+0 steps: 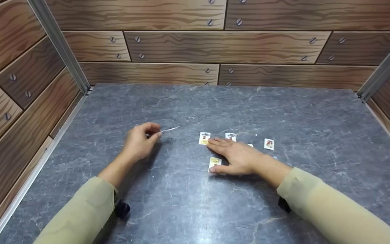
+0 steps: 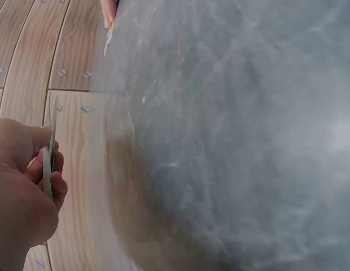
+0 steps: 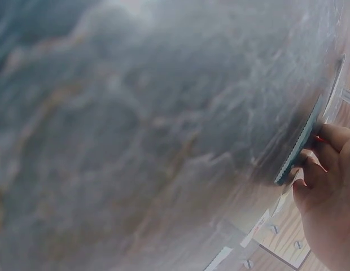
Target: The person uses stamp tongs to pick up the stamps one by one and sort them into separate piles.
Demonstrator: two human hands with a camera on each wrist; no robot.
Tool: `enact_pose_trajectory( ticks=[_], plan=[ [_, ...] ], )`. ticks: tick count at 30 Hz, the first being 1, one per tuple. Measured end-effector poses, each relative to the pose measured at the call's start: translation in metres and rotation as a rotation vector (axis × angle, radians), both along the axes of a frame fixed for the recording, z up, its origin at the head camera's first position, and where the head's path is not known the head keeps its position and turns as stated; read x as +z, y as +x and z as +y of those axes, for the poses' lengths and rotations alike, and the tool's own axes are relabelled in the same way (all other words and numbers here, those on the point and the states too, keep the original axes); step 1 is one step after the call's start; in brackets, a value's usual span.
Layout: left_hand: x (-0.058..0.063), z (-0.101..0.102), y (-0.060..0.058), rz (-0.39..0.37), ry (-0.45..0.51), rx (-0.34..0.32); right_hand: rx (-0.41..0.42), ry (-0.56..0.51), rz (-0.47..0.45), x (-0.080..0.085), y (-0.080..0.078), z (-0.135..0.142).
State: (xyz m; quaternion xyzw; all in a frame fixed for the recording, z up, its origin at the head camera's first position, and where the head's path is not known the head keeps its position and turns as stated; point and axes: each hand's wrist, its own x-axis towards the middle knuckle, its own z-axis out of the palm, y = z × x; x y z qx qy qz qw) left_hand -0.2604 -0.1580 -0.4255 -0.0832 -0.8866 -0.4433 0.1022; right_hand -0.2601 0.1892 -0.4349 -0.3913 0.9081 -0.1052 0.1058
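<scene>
While plank-patterned panels [image 1: 227,47] rise behind it, a grey marbled desk [image 1: 141,101] spreads across the head view. Pale green sleeves [image 1: 80,210] reach over it. The right hand [image 1: 237,156] lies palm down, straight-fingered and gripping nothing, its fingertips touching the upper card [image 1: 204,137] and its thumb on the lower card [image 1: 214,161]. The left hand [image 1: 141,139] pinches a thin card [image 1: 170,129], seen nearly edge-on. Just beyond the right hand's fingers is a half-covered card [image 1: 230,136]; a separate card [image 1: 269,144] lies to its right.

There are at least five cards [image 1: 269,144], two grips [image 1: 141,139] [image 1: 237,156], two sleeves [image 1: 80,211] [image 1: 333,203] and one table [image 1: 174,203].
</scene>
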Motion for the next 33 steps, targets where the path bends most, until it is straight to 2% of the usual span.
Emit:
enact_pose_trajectory(
  ticks=[13, 20, 26, 33],
  plan=[
    [0.011, 0.012, -0.025, -0.154, -0.118, -0.137, 0.003, 0.001, 0.012, 0.000, 0.000, 0.000],
    [0.007, 0.022, -0.038, -0.143, -0.207, -0.237, 0.008, 0.005, 0.013, 0.000, -0.001, 0.000],
    [0.007, 0.028, -0.046, -0.182, -0.234, -0.260, 0.007, 0.007, 0.011, -0.001, 0.000, -0.001],
    [0.005, 0.029, -0.052, -0.155, -0.233, -0.310, 0.000, 0.010, 0.012, -0.001, 0.000, -0.001]
  ],
)
